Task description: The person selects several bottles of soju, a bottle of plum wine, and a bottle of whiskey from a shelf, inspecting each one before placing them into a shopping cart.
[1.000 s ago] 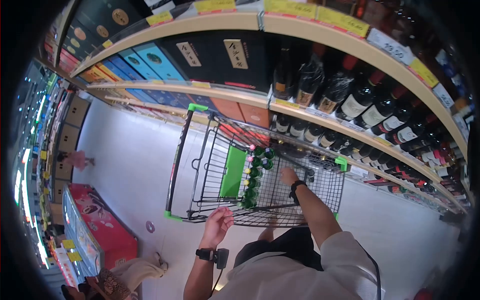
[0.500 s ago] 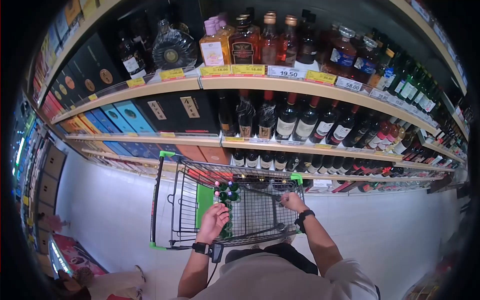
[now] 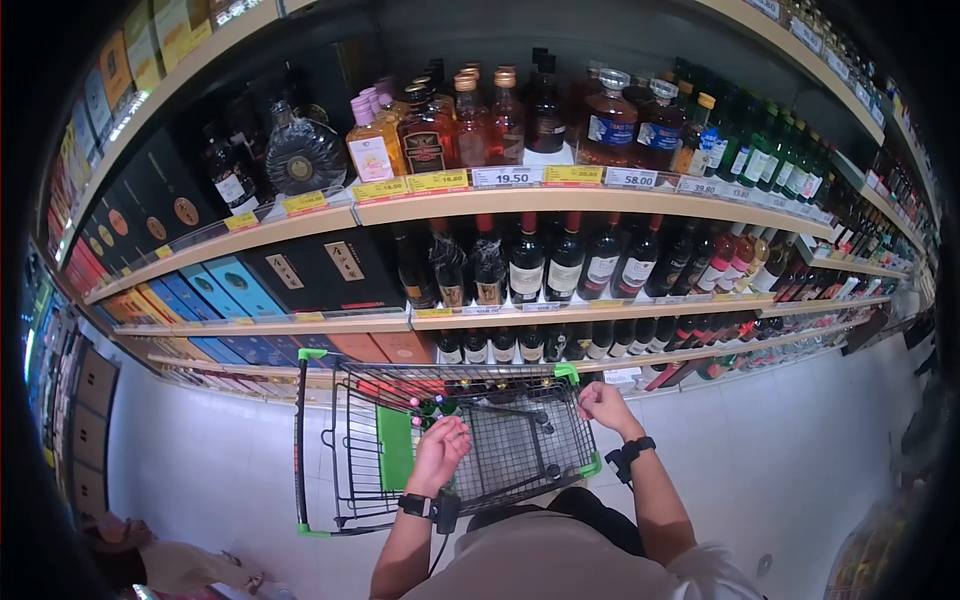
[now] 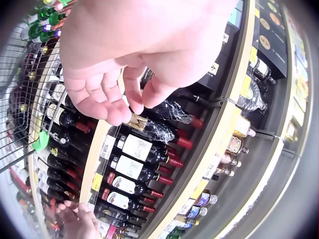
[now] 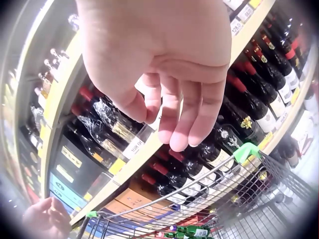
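My left hand (image 3: 440, 457) hovers over the near side of the shopping cart (image 3: 301, 440), its fingers loosely bent and holding nothing. Beyond it, several green bottles (image 3: 427, 408) stand in the cart beside the green panel (image 3: 396, 452), partly hidden by the hand. At the cart's right end, by its green corner, my right hand (image 3: 607, 408) is raised with fingers relaxed. Nothing lies between those fingers in the right wrist view, where the hand (image 5: 164, 79) hangs in front of wine bottles (image 5: 199, 164). Both wrists wear black straps.
Shelves of wine bottles (image 3: 527, 266) run along the far side of the cart, with liquor bottles (image 3: 608, 130) on the shelf above. Boxed bottles (image 3: 330, 275) fill the left part. Pale floor (image 3: 780, 450) stretches to the right. Someone's light clothing (image 3: 190, 568) shows at lower left.
The head view has swung up and toward the shelves. My right hand has moved from over the cart basket to its right end; my left has come in front of the green bottles.
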Tool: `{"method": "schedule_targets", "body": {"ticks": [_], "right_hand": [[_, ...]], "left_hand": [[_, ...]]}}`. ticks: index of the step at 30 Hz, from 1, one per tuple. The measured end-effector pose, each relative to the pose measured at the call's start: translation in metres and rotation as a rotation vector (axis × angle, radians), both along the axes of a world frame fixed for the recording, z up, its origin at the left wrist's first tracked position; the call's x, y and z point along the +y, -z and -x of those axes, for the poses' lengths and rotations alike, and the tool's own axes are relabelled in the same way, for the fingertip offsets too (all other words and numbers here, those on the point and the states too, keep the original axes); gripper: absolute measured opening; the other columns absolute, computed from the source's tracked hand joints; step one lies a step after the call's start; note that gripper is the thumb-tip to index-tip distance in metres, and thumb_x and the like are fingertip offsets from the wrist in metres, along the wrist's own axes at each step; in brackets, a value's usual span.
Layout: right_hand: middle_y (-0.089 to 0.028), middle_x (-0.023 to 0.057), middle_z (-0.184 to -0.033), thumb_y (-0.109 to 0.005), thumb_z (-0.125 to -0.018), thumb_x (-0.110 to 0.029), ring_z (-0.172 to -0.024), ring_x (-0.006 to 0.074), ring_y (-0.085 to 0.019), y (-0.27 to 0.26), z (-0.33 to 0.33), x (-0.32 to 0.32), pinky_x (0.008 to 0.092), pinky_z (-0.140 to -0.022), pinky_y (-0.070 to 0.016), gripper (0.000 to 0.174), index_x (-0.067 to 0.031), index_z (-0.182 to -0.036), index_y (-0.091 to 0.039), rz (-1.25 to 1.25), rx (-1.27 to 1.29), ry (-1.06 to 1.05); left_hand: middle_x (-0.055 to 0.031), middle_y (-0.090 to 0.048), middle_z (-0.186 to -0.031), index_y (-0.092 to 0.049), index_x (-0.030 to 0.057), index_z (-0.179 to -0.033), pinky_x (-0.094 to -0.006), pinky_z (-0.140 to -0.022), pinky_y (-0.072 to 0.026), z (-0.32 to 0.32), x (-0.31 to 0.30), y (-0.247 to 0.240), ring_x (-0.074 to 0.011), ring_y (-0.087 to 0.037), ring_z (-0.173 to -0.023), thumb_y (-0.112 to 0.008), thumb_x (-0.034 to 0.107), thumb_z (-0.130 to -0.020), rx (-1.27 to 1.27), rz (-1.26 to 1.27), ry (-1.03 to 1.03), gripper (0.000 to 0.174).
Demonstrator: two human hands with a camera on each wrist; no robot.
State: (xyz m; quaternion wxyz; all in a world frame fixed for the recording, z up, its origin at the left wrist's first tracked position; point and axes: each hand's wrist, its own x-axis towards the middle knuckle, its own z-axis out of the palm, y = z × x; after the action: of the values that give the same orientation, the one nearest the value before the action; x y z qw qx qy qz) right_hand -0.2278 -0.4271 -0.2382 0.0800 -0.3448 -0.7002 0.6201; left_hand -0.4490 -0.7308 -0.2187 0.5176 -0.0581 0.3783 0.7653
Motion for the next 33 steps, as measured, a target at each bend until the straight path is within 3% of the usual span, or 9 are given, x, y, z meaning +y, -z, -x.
{"method": "schedule_targets", "body": {"ticks": [3, 6, 14, 15, 18, 21, 25, 29, 33], "right_hand": [[-0.067, 0.0067, -0.075, -0.058, -0.092, -0.002, -0.063, 0.0118, -0.065, -0.016, -0.003, 0.019, 0.0251, -0.057, -0.0514, 0.004, 0.0014, -0.091, -0.06, -0.052, 0.083, -0.026], [-0.068, 0.0066, -0.078, -0.058, -0.093, -0.003, -0.065, 0.0114, -0.065, -0.031, -0.012, 0.042, 0.0238, -0.058, -0.0512, 0.005, 0.0011, -0.092, -0.06, 0.026, 0.131, 0.098], [-0.066, 0.0039, -0.078, -0.058, -0.096, -0.006, -0.069, 0.0084, -0.064, -0.09, -0.034, 0.116, 0.0228, -0.064, -0.0518, 0.006, -0.0008, -0.093, -0.059, -0.053, 0.338, 0.022], [-0.066, 0.0036, -0.078, -0.061, -0.098, -0.011, -0.07, 0.0084, -0.064, -0.095, -0.036, 0.127, 0.0234, -0.064, -0.0519, 0.012, -0.0006, -0.091, -0.059, -0.057, 0.396, 0.024], [-0.065, 0.0032, -0.075, -0.064, -0.098, -0.016, -0.068, 0.0077, -0.063, -0.129, -0.042, 0.157, 0.023, -0.064, -0.0514, 0.02, -0.0001, -0.088, -0.059, -0.131, 0.367, 0.086], [-0.063, -0.0007, -0.069, -0.066, -0.098, -0.019, -0.062, 0.0037, -0.057, -0.16, -0.052, 0.185, 0.0206, -0.057, -0.0442, 0.026, 0.0005, -0.082, -0.06, -0.363, 0.413, 0.143], [-0.062, -0.0012, -0.067, -0.067, -0.097, -0.016, -0.061, 0.0019, -0.054, -0.186, -0.06, 0.223, 0.0201, -0.055, -0.0417, 0.024, 0.0009, -0.081, -0.06, -0.416, 0.514, 0.174], [-0.063, -0.0001, -0.069, -0.067, -0.095, -0.012, -0.063, 0.0039, -0.059, -0.228, -0.063, 0.251, 0.0206, -0.059, -0.0472, 0.016, 0.0014, -0.09, -0.062, -0.561, 0.563, 0.159], [-0.065, 0.0019, -0.081, -0.067, -0.093, -0.011, -0.067, 0.0052, -0.059, -0.26, -0.053, 0.278, 0.0213, -0.062, -0.0479, 0.013, 0.0004, -0.096, -0.063, -0.709, 0.67, 0.193]], "left_hand": [[-0.0058, -0.069, -0.091, -0.063, 0.0092, -0.101, -0.0329, -0.071, -0.053, -0.003, 0.013, -0.006, -0.0187, -0.065, -0.075, -0.058, 0.017, -0.099, 0.014, -0.005, -0.01, 0.01], [-0.0064, -0.069, -0.092, -0.064, 0.0091, -0.101, -0.0328, -0.07, -0.0534, -0.01, 0.026, -0.009, -0.0189, -0.065, -0.076, -0.059, 0.016, -0.098, 0.022, -0.009, -0.039, 0.009], [-0.0061, -0.069, -0.094, -0.064, 0.0097, -0.103, -0.0336, -0.071, -0.0538, -0.041, 0.077, -0.022, -0.0192, -0.066, -0.08, -0.059, 0.017, -0.098, 0.076, -0.018, -0.076, 0.01], [-0.0064, -0.069, -0.094, -0.063, 0.0092, -0.104, -0.0329, -0.071, -0.0541, -0.046, 0.082, -0.025, -0.0191, -0.067, -0.08, -0.058, 0.016, -0.099, 0.082, -0.019, -0.086, 0.01], [-0.007, -0.068, -0.092, -0.061, 0.0085, -0.097, -0.0322, -0.071, -0.0542, -0.06, 0.105, -0.035, -0.019, -0.067, -0.078, -0.056, 0.02, -0.101, 0.091, -0.026, -0.102, 0.013], [-0.0074, -0.068, -0.092, -0.058, 0.0086, -0.086, -0.0328, -0.071, -0.0537, -0.073, 0.118, -0.042, -0.0188, -0.066, -0.077, -0.055, 0.026, -0.103, 0.09, -0.031, -0.092, 0.024], [-0.0072, -0.068, -0.095, -0.06, 0.0093, -0.086, -0.0356, -0.074, -0.0555, -0.089, 0.138, -0.047, -0.0198, -0.068, -0.081, -0.054, 0.026, -0.102, 0.157, -0.041, -0.062, 0.024], [-0.0084, -0.067, -0.095, -0.058, 0.0072, -0.087, -0.032, -0.074, -0.0545, -0.116, 0.159, -0.061, -0.0193, -0.067, -0.082, -0.055, 0.019, -0.101, 0.184, -0.011, -0.047, 0.018], [-0.0081, -0.067, -0.096, -0.059, 0.0069, -0.095, -0.0307, -0.075, -0.0543, -0.141, 0.175, -0.075, -0.0177, -0.067, -0.082, -0.055, 0.017, -0.101, 0.237, 0.033, -0.014, 0.012]]}}
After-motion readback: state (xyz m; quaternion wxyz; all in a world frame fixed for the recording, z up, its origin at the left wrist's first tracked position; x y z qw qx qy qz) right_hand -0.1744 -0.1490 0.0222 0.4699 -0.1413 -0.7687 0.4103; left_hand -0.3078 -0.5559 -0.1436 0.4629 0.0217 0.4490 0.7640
